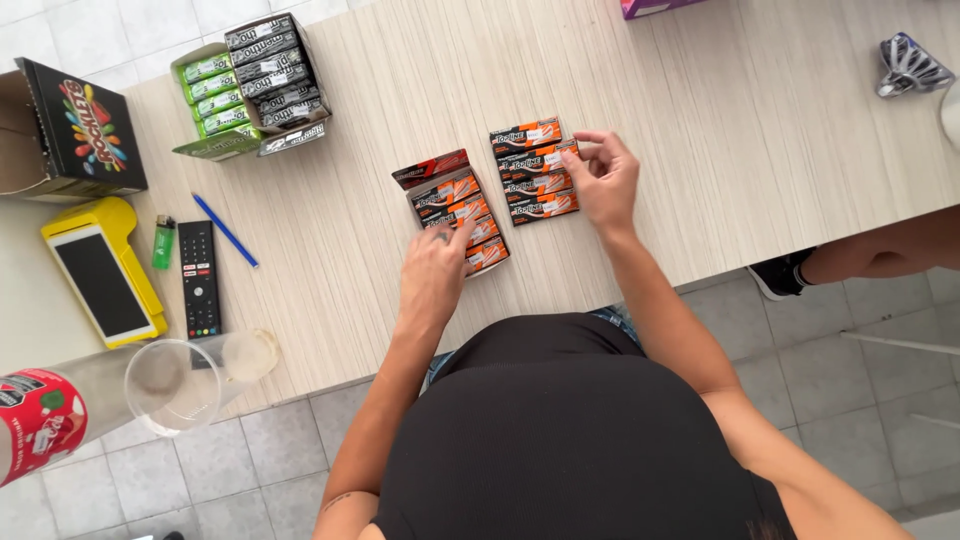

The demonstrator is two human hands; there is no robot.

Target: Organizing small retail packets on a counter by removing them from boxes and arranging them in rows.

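left hand (432,272): fingers together, tips pressing down on the gum packs in the open display box (455,212). Flat touch, nothing clamped.
right hand (603,180): thumb and fingertips pinched on the right ends of the loose orange packs (535,170), mainly the second row from the top.
loose packs: four in a stack of rows on the wooden counter (700,130), touching each other, just right of the box, small gap between them.
long axis: each pack runs left-right, tilted slightly up to the right; the rows stack away from me. Box packs lie on the same tilt.
direction from grip: loose packs sit left of my right palm, so the box is further left again, past the stack.
nearer hand: right for the loose stack, left for the box.
occlusion: my left fingers hide the lower packs in the box, so count there is unclear.
surroundings: green and black gum display (250,85) far left, blue pen (224,229) and remote (198,277) well apart from both hands.
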